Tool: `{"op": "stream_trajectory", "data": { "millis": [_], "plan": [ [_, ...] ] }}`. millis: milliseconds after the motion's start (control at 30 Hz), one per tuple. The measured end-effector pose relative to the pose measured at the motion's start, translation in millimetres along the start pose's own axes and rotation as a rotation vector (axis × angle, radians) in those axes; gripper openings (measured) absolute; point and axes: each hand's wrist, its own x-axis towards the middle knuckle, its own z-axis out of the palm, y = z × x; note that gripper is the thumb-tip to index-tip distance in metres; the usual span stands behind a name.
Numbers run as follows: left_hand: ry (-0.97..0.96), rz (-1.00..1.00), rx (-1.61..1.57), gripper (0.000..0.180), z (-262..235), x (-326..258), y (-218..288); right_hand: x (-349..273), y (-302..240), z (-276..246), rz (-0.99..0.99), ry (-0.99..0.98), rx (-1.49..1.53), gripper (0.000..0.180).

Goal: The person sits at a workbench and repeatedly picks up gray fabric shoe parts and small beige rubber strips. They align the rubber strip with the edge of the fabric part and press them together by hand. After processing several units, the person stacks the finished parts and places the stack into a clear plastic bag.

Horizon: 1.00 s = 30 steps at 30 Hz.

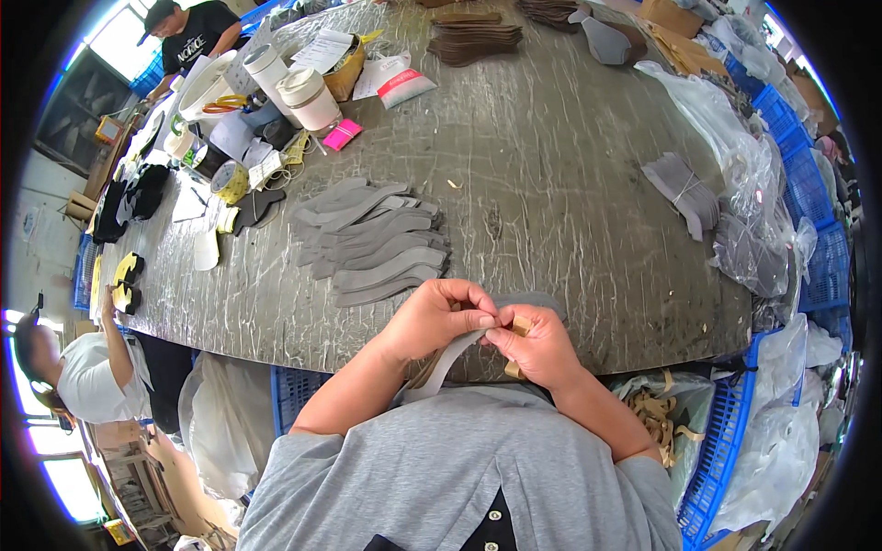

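Observation:
At the near table edge, my left hand (434, 320) and my right hand (540, 349) meet with thumbs and fingers pinched together. A pale grey strip (450, 358) runs from the pinched fingers of my left hand down toward my shirt. In my right hand is a tan strip (521, 326), partly covered by the fingers. Just beyond the hands lies a grey cut piece (531, 298), mostly hidden by them. Ahead and to the left, several wavy grey cut pieces (377, 239) lie in overlapping rows.
Tied grey pieces (684, 188) lie at the right beside clear plastic bags (726, 138). Brown stacks (473, 39) are at the far side. Jars (309, 99), tape and a pink packet (343, 135) crowd the left. Blue crates (721, 459) line the edge. Two people work at left.

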Motion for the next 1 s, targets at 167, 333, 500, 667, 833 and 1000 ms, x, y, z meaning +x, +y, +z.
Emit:
{"op": "stream_trajectory", "data": {
  "millis": [167,333,500,667,833,1000],
  "plan": [
    [-0.037,-0.024,-0.201,0.005,0.2,0.3,-7.0,-2.3,-2.6,-3.6,0.066,-0.054,0.114,0.004],
    [0.01,0.119,0.082,0.012,6.0,1.7,-3.5,0.4,7.3,-6.1,0.042,-0.093,0.379,0.004],
    [0.02,0.497,0.716,0.017,6.2,-4.8,17.0,2.5,-1.0,-11.6,-0.023,-0.006,0.364,0.013],
    [0.335,0.386,0.709,0.013,-2.0,-20.3,13.6,4.9,-5.7,-66.7,-0.217,0.161,0.827,0.014],
    [0.464,0.016,0.544,0.006,-18.4,-27.8,11.8,-21.9,-18.4,-140.3,-0.43,0.286,0.877,0.009],
    [0.437,-0.062,0.575,0.012,-24.0,-19.5,-11.8,-41.3,-16.1,-110.1,-0.017,0.479,-0.053,0.018]
  ]
}}
